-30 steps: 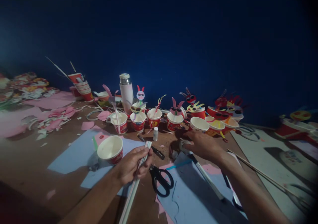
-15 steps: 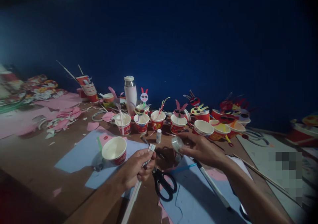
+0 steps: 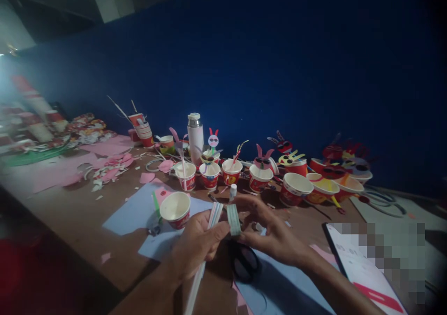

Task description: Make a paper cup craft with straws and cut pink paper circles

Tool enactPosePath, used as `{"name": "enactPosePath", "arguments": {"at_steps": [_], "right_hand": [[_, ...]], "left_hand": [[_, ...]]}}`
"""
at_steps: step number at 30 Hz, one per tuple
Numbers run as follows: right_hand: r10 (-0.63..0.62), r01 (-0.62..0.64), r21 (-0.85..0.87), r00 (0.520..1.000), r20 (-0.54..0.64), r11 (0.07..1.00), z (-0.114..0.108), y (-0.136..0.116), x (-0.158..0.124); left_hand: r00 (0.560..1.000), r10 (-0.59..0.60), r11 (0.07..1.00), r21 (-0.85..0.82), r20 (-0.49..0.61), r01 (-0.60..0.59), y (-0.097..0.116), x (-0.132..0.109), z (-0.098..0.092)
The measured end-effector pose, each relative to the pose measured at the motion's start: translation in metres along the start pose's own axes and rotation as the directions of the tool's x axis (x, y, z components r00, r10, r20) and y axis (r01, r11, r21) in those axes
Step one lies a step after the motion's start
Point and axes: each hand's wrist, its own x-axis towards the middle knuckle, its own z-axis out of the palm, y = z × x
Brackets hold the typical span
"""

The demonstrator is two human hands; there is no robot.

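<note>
My left hand [image 3: 200,243] is closed around a bundle of long white drinking straws with thin coloured stripes [image 3: 215,212], slanting from lower left to upper right. Between the thumb and fingers of my right hand [image 3: 270,229] is a small roll of tape [image 3: 233,219], its side facing me, right beside the straws' upper ends. Below my hands lie black-handled scissors [image 3: 244,263], partly in shadow. A paper cup [image 3: 175,208] stands left of my left hand on blue paper. Just behind the tape is a small white-capped bottle [image 3: 233,191], partly hidden.
Several red and white paper cups [image 3: 296,189] with paper animal faces line the back, near a white thermos [image 3: 195,140]. Blue paper [image 3: 129,212] and pink scraps [image 3: 113,168] cover parts of the table. A lit phone screen [image 3: 379,284] is at right.
My right hand has brought the tape roll left and down to the straws, turning its side toward me. The view has tilted and shifted, and the phone screen shows at right.
</note>
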Motion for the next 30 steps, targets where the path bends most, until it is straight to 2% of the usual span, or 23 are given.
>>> {"name": "enactPosePath", "arguments": {"at_steps": [3, 7, 11, 14, 16, 19, 21, 23, 26, 30], "right_hand": [[-0.087, 0.085, -0.103, 0.996, -0.015, 0.991, 0.006, -0.002, -0.002], [-0.155, 0.143, -0.211, 0.987, -0.041, 0.967, 0.011, -0.003, -0.004], [-0.183, 0.163, -0.258, 0.981, -0.055, 0.952, 0.018, -0.005, -0.007], [-0.21, 0.188, -0.256, 0.976, -0.062, 0.948, 0.02, -0.006, -0.009], [-0.188, 0.174, -0.185, 0.98, -0.062, 0.967, 0.019, -0.006, -0.009], [-0.096, 0.101, 0.109, 0.994, -0.047, 0.989, 0.015, -0.004, -0.007], [-0.051, 0.046, 0.327, 0.999, 0.005, 0.944, 0.014, -0.002, -0.005], [-0.011, -0.028, 0.477, 0.997, 0.08, 0.878, 0.016, -0.001, -0.004], [0.046, -0.113, 0.548, 0.99, 0.134, 0.829, 0.019, -0.002, -0.003], [0.094, -0.176, 0.518, 0.979, 0.181, 0.837, 0.014, -0.003, -0.004]], "left_hand": [[1.0, 0.021, 1.0, 0.024, -0.02, -0.02, -0.001, -0.003, 0.001], [0.998, 0.025, 0.999, -0.03, -0.054, -0.026, 0.003, -0.009, 0.005], [0.994, 0.046, 0.998, -0.044, -0.1, -0.051, 0.007, -0.016, 0.009], [0.991, 0.063, 0.998, 0.006, -0.115, -0.063, 0.006, -0.02, 0.009], [0.99, 0.079, 0.995, 0.066, -0.113, -0.072, 0.006, -0.023, 0.007], [0.989, 0.104, 0.982, 0.165, -0.1, -0.087, 0.012, -0.03, 0.004], [0.992, 0.105, 0.966, 0.243, -0.073, -0.084, 0.019, -0.035, 0.003], [0.995, 0.098, 0.946, 0.311, -0.023, -0.086, 0.025, -0.04, 0.004], [0.992, 0.12, 0.92, 0.37, 0.043, -0.127, 0.027, -0.044, 0.006], [0.994, 0.097, 0.876, 0.469, 0.057, -0.112, 0.022, -0.049, 0.004]]}}
